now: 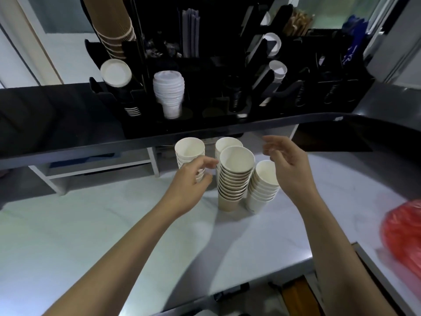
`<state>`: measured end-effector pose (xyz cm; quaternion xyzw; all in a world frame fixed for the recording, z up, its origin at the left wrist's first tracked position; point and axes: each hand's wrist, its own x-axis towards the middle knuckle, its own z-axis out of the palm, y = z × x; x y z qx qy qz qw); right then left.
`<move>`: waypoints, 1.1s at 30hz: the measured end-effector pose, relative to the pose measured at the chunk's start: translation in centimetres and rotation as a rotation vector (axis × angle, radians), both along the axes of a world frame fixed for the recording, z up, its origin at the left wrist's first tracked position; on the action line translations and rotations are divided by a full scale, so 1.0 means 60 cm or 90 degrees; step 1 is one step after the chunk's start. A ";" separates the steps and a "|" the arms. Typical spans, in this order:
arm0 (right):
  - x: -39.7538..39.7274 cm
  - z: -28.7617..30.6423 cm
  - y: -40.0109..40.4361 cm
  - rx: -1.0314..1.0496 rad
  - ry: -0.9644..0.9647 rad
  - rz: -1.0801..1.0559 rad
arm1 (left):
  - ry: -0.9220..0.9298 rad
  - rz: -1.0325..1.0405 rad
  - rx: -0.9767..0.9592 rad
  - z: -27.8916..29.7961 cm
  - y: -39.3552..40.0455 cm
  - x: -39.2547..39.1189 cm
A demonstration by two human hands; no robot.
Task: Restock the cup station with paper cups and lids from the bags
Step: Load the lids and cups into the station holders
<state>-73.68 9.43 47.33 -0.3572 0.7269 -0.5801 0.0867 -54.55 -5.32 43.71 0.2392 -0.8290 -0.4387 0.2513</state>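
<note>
Presently on the white counter (91, 236): four stacks of paper cups, a tan-based stack (234, 179) at centre, white stacks left (189, 153), behind (224, 142) and right (264, 185). Left hand (193, 179) curls loosely beside the left stack; grip unclear. Right hand (287, 165) hovers above, fingers relaxed, empty. Black cup station (227, 87) stands far, holding white lids (168, 92). Red bag (403, 236) lies right.

White cup stacks (264, 185) — one tan-based (234, 179); black organizer (227, 124); red bag (403, 238).
</note>
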 end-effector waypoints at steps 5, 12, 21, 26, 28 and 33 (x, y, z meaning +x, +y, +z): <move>-0.022 -0.020 0.026 0.028 0.001 -0.006 | -0.017 0.003 0.044 -0.056 0.017 -0.030; -0.054 -0.042 0.048 0.059 -0.020 0.019 | -0.057 0.074 0.107 -0.119 0.039 -0.066; -0.080 -0.067 0.053 0.087 -0.029 0.073 | 0.005 0.168 0.175 -0.158 0.063 -0.112; -0.083 -0.066 0.053 0.093 -0.033 0.103 | 0.046 0.199 0.206 -0.154 0.069 -0.130; -0.083 -0.066 0.052 0.089 -0.033 0.114 | 0.051 0.210 0.203 -0.154 0.069 -0.135; -0.078 -0.064 0.041 0.084 -0.027 0.141 | 0.066 0.214 0.224 -0.158 0.068 -0.132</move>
